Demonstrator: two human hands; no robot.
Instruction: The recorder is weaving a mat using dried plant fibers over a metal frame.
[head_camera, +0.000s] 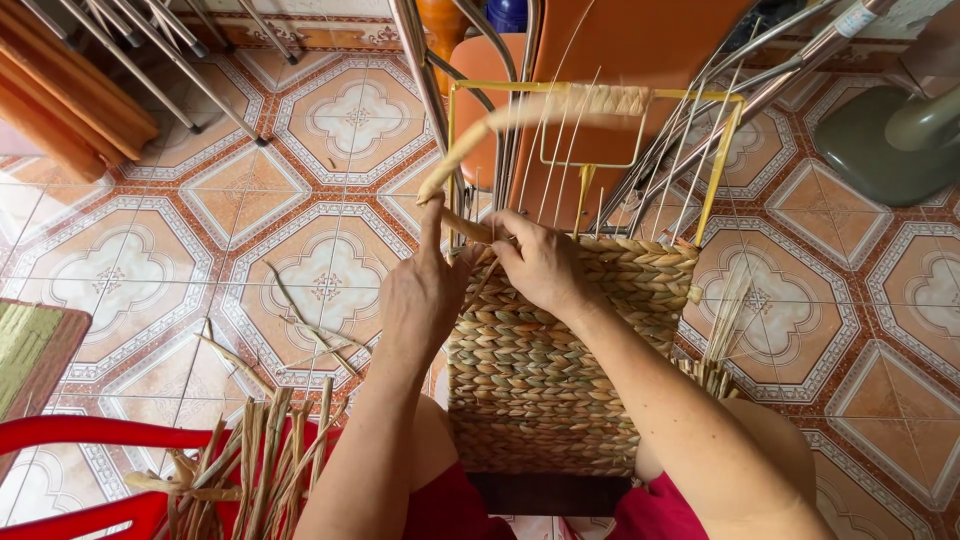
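Here, a straw strand (480, 140) is pinched by the left hand (420, 290) and right hand (540, 265), both clenched on it, at the far edge of the woven panel (540, 370) on the yellow wire frame (720, 180).

Bright, even daylight (edges bend).

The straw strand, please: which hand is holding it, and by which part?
Both: the left hand and right hand pinch the strand at its lower end, at the weave edge.
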